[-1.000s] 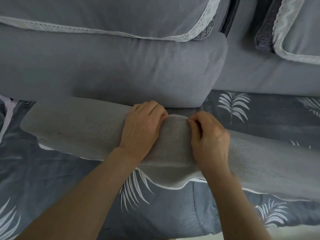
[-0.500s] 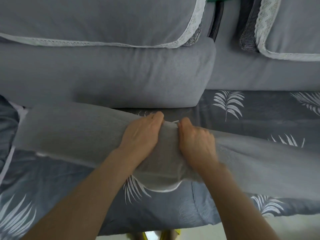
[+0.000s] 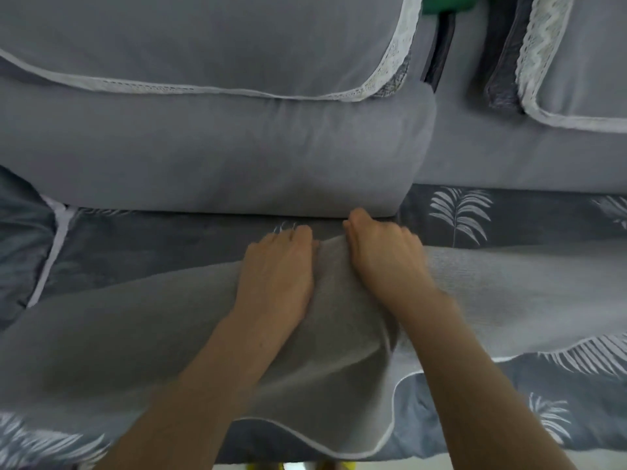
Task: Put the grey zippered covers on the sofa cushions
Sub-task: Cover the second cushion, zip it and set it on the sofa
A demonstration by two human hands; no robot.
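Observation:
A light grey fabric cover [image 3: 129, 334] with a white piped edge lies across the sofa seat, stretching from left to right. My left hand [image 3: 278, 269] and my right hand [image 3: 383, 252] sit close together at its far edge, both with fingers curled into the cloth, bunching a ridge of fabric between them. The fingertips are tucked under the fabric and hidden. A plump grey back cushion [image 3: 217, 150] stands just beyond my hands.
The seat wears a dark grey sheet printed with white leaves [image 3: 461, 215]. Lace-trimmed grey throws [image 3: 203, 42] hang over the backrest, another at the right [image 3: 576, 56]. A second grey cushion [image 3: 515, 157] lies at the right. Something green [image 3: 448, 3] shows at the top.
Both hands have pushed the gathered edge of the cover farther toward the back cushion and moved closer together. The view has shifted, showing more of the seat at the left.

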